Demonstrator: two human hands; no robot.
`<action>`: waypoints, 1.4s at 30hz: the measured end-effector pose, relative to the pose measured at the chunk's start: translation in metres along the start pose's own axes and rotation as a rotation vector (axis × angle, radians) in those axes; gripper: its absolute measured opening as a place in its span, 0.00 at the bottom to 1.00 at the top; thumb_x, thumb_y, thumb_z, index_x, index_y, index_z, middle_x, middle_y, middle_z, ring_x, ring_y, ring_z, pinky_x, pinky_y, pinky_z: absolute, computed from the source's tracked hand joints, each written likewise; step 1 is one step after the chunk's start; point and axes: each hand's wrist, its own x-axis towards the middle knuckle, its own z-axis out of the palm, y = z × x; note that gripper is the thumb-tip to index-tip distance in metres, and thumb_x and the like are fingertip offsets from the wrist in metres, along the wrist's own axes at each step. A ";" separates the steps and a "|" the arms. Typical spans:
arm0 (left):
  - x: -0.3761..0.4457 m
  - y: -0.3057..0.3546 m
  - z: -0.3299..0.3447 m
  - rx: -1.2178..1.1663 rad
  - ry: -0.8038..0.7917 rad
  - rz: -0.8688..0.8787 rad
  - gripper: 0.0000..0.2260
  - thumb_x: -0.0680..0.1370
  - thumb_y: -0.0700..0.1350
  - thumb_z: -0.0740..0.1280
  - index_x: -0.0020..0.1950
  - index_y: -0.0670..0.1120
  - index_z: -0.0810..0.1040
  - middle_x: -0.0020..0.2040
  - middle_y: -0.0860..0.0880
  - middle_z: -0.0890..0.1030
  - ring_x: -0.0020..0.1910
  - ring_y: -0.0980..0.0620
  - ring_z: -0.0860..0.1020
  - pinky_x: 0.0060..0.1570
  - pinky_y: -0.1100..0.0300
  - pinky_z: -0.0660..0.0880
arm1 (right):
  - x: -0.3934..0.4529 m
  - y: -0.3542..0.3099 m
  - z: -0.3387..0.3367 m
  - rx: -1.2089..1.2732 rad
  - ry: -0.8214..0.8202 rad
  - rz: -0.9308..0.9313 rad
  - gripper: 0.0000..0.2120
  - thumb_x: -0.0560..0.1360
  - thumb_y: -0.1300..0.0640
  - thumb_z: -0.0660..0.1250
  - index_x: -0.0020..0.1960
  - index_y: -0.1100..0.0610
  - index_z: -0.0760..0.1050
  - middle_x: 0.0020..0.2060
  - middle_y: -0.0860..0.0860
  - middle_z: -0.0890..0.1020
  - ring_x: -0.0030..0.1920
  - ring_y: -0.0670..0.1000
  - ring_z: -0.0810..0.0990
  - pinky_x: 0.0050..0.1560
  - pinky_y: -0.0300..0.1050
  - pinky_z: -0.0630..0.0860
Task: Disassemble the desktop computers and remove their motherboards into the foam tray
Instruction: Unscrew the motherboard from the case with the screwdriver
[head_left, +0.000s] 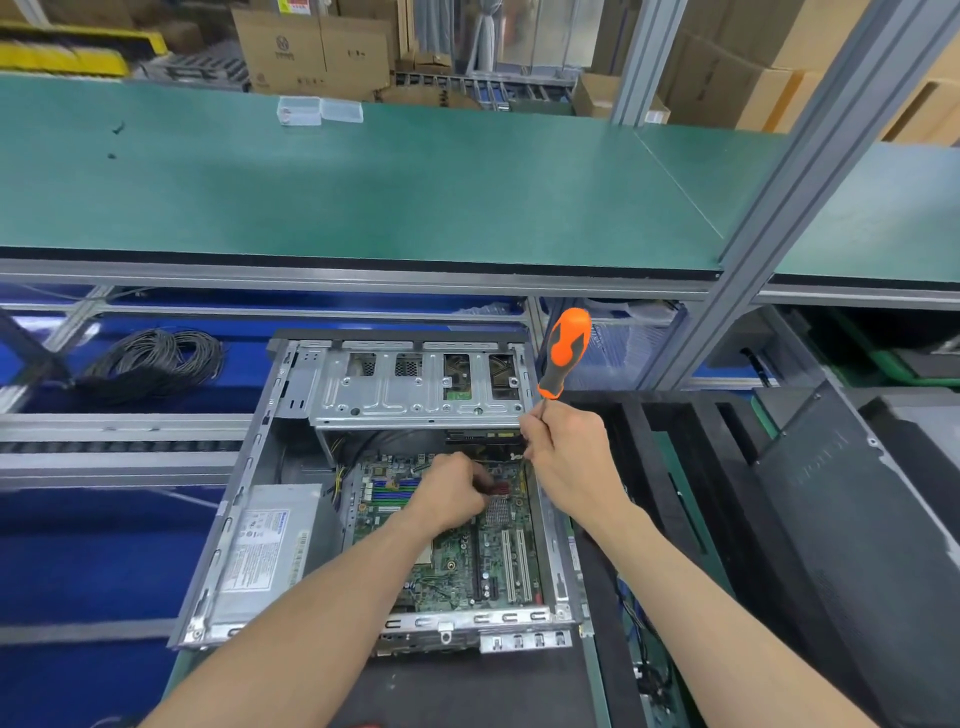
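- The open grey metal desktop case (291, 499) has its side cover off; the green motherboard (467, 551) sits inside it, under both hands.
- Left hand (447, 493) fingers curl onto a small red part, grip unclear.
- Right hand (566, 457) grips an orange-handled screwdriver (563, 353).
- Black foam tray (675, 467), right of the fingers, awaits the board.

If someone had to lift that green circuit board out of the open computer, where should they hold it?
Probably by its bare edges, from above: the motherboard lies flat in the open case, its face crowded with slots and chips. The power supply crowds its left side, so the near and right edges look freer.
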 end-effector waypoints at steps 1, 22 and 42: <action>0.001 -0.001 0.001 0.003 -0.013 0.004 0.13 0.72 0.45 0.75 0.56 0.49 0.86 0.41 0.51 0.80 0.50 0.52 0.74 0.46 0.64 0.69 | 0.001 -0.002 -0.001 0.001 0.003 -0.007 0.15 0.82 0.59 0.61 0.40 0.66 0.74 0.35 0.59 0.80 0.38 0.61 0.79 0.44 0.58 0.75; -0.027 0.000 -0.019 -0.768 -0.157 -0.248 0.14 0.74 0.38 0.60 0.30 0.48 0.64 0.26 0.52 0.61 0.21 0.53 0.57 0.21 0.64 0.58 | -0.003 -0.030 -0.012 0.057 0.057 -0.073 0.14 0.83 0.57 0.62 0.40 0.61 0.74 0.33 0.55 0.80 0.37 0.58 0.78 0.43 0.58 0.75; -0.067 0.015 -0.054 -2.072 -0.074 -0.340 0.25 0.67 0.24 0.53 0.62 0.32 0.75 0.59 0.29 0.78 0.38 0.48 0.75 0.42 0.62 0.77 | -0.014 -0.047 -0.022 0.028 0.057 -0.121 0.15 0.83 0.56 0.60 0.38 0.56 0.69 0.33 0.55 0.78 0.34 0.57 0.77 0.40 0.59 0.75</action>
